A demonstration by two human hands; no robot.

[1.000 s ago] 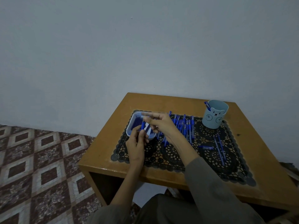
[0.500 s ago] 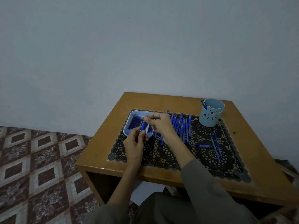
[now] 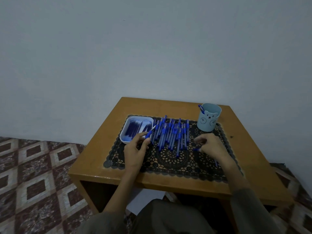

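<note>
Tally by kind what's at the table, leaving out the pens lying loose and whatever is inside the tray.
Tray: 1
Cup: 1
Mat: 1
Pen standing in the cup: 1
Held pen in the left hand: 1
Total: 5

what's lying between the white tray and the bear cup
A loose row of blue pens lies on the lace mat between the white tray and bear cup, in the head view.

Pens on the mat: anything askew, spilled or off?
Nothing spilled or visibly damaged. The pens lie in a loose, overlapping heap, unevenly aligned; one stray pen lies apart by the right hand.
</note>
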